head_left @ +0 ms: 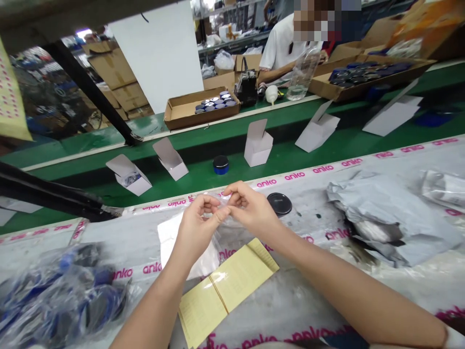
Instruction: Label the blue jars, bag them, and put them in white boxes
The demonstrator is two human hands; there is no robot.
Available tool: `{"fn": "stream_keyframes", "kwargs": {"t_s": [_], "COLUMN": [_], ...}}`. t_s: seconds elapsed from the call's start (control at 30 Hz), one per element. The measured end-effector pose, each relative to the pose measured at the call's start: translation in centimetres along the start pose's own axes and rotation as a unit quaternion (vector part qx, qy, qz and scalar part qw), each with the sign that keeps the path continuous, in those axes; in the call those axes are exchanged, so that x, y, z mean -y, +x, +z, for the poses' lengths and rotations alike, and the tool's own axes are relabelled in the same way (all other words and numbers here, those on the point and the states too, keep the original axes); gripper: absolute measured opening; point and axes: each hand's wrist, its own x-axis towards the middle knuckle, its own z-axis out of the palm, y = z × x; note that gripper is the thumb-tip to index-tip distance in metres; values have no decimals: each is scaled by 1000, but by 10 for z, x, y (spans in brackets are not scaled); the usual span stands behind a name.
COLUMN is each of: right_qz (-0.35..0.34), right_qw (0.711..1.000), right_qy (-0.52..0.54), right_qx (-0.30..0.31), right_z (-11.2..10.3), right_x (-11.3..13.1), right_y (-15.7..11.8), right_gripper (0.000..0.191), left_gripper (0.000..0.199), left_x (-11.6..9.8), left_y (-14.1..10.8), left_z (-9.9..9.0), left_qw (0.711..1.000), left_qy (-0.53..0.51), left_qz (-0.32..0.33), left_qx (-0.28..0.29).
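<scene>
Both hands meet over the table, fingertips pinched together on a thin clear plastic bag (222,198). My left hand (201,228) grips its left side and my right hand (250,206) its right side; the fingers cover much of it. Beneath my left hand lies a white stack of thin sheets or bags (168,237). Just right of my right hand, a round black lid (279,204) rests flat. Nearer to me is a yellow printed slip pad (232,286) with a band around it. Beyond my hands, a blue round tin with a black top (220,165) stands on the green belt.
Several open white boxes (258,148) stand along the green conveyor (203,179). Bagged blue items (72,291) pile at left; a grey plastic bag (395,213) lies right. Cardboard trays (174,116) hold tins beyond. A co-worker (279,46) sits across. A black post (90,87) rises at left.
</scene>
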Motion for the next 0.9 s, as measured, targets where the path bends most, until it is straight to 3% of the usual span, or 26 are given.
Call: {"fn": "stream_keyframes", "kwargs": {"t_s": [0.07,0.23,0.3,0.47,0.57,0.63,0.7,0.77,0.8,0.9], "right_qz": [-24,-118,-134,-95,-83,-57,-15,42,71,123], "right_qw": [999,986,983,993,989,978,960,955,956,964], "right_qy": [-37,-75,-80,-76,-101,-157,-215,-238,-239,-199], "right_qx": [6,88,100,-10,-66,-127,-178,-170,-154,-125], "right_z": [-1,-3,-2,-2,-22,-45,-69,-88,-93,-95], "right_x": [0,1,-1,-7,-4,-6,-17,-33,-40,-46], "right_y": [-4,-17,-21,-22,-28,-37,-48,-57,-60,-60], "right_gripper": [23,27,27,11,7,16,44,74,77,60], "left_gripper": [38,51,51,52,48,44,38,33,31,26], "left_x": [5,16,19,22,20,18,16,14,13,10], "left_y": [4,6,7,9,11,13,15,18,20,23], "left_z": [1,-3,-5,-9,-14,-19,-23,-26,-26,-25], "left_qw": [998,959,954,972,981,986,989,991,992,994], "left_qy": [-47,-180,-192,-151,-119,-112,-112,-109,-105,-93], "left_qz": [-36,-169,-186,-154,-128,-108,-88,-75,-70,-54], "left_qx": [8,136,135,92,87,62,37,19,11,-6]}}
